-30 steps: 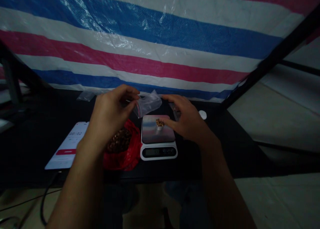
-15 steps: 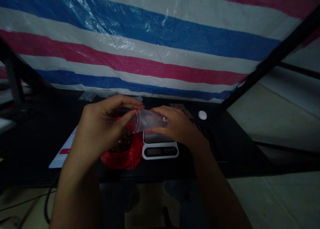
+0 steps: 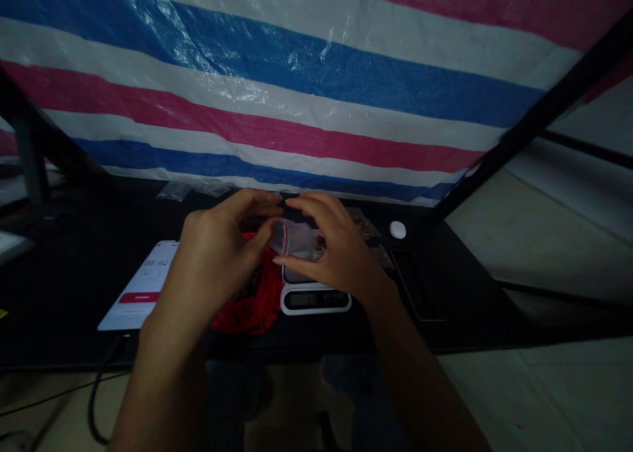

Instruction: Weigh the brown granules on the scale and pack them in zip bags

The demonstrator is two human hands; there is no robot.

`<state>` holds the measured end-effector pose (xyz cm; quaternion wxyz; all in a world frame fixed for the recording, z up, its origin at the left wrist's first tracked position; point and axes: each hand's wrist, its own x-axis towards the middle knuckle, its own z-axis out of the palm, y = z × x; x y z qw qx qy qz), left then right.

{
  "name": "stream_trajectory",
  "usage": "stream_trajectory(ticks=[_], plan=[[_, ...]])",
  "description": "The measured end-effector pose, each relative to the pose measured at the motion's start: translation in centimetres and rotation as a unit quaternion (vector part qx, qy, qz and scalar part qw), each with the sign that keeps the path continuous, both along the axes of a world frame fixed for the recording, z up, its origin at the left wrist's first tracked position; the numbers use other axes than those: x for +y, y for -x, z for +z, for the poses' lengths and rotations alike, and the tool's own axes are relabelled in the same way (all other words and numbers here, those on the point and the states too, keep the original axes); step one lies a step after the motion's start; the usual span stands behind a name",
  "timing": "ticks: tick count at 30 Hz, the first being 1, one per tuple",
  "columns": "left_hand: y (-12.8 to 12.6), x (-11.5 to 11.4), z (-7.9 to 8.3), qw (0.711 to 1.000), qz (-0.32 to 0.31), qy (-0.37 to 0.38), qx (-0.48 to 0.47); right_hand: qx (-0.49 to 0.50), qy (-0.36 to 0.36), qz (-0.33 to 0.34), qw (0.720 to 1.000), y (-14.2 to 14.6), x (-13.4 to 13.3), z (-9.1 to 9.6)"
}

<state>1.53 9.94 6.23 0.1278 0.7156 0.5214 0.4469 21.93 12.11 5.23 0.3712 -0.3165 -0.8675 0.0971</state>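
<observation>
A small clear zip bag point(image 3: 299, 237) with a red line along its mouth is between my two hands, above a kitchen scale. A bit of brown content shows at its right end. My left hand point(image 3: 217, 248) pinches the bag's mouth between thumb and fingers. My right hand point(image 3: 343, 251) curves loosely round the bag's other end, with thumb and forefinger apart. Below stands the white digital scale point(image 3: 316, 310), its plate mostly hidden; the reading is too dim to make out. A red plastic bag point(image 3: 264, 300) lies left of the scale, partly behind my left hand.
A phone with a lit white screen point(image 3: 131, 307) lies at the left, a dark phone point(image 3: 418, 287) at the right. Near the back are a white round case point(image 3: 397, 229), filled clear bags point(image 3: 363, 225) and flat clear bags point(image 3: 175, 190). A striped sheet point(image 3: 297, 96) hangs behind the black table.
My right hand has spread its fingers and shifted left along the zip bag. My left hand has moved slightly right, covering more of the red bag and revealing more of the lit phone.
</observation>
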Motion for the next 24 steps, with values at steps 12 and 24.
stream_trajectory(ticks=[12,24], plan=[[0.8,-0.6,0.5,0.993,-0.074,0.027,0.085,-0.067,0.038,0.029,0.997,-0.5,0.2,0.3],[1.0,1.6,-1.5,0.991,-0.107,0.013,0.077,0.061,0.180,0.025,0.981,-2.3,0.9,0.4]])
